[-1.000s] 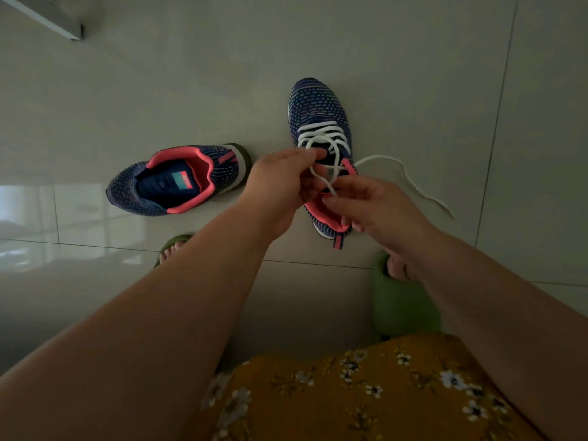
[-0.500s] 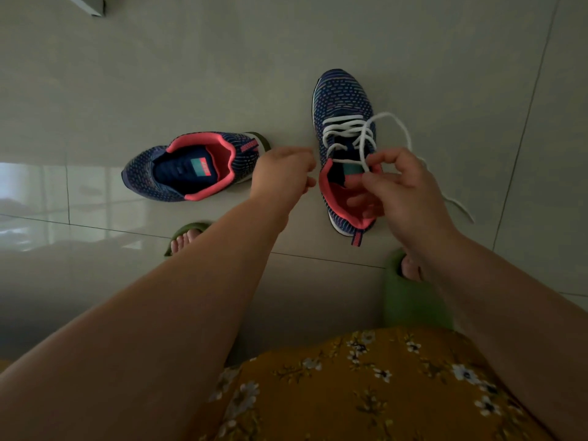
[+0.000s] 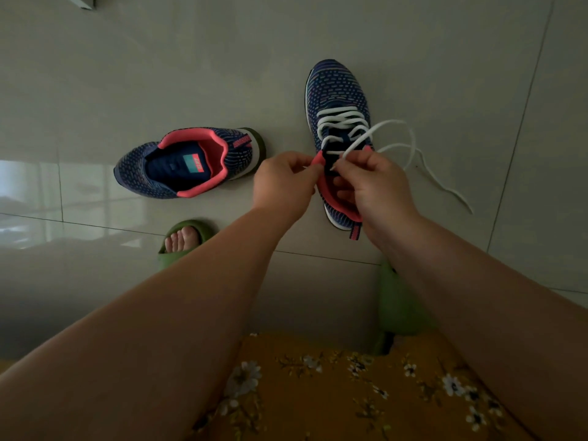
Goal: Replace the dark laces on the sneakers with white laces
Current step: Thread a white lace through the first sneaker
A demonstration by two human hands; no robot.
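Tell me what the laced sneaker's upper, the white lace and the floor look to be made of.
Laced sneaker upper: apparently knit fabric, matte, judging by the woven dash pattern. White lace: likely woven cord, soft, since it loops and trails limply. Floor: probably glazed tile, glossy, given grout lines and reflections.

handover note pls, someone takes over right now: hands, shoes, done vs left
Left hand: pinches the pink collar of the right-side sneaker.
Right hand: pinches the white lace near the top eyelets; its free end trails on the floor tiles.
Done: that sneaker is laced white across most rows.
Left: finish and tie it; the left-side sneaker, lying on its side, shows no lace.
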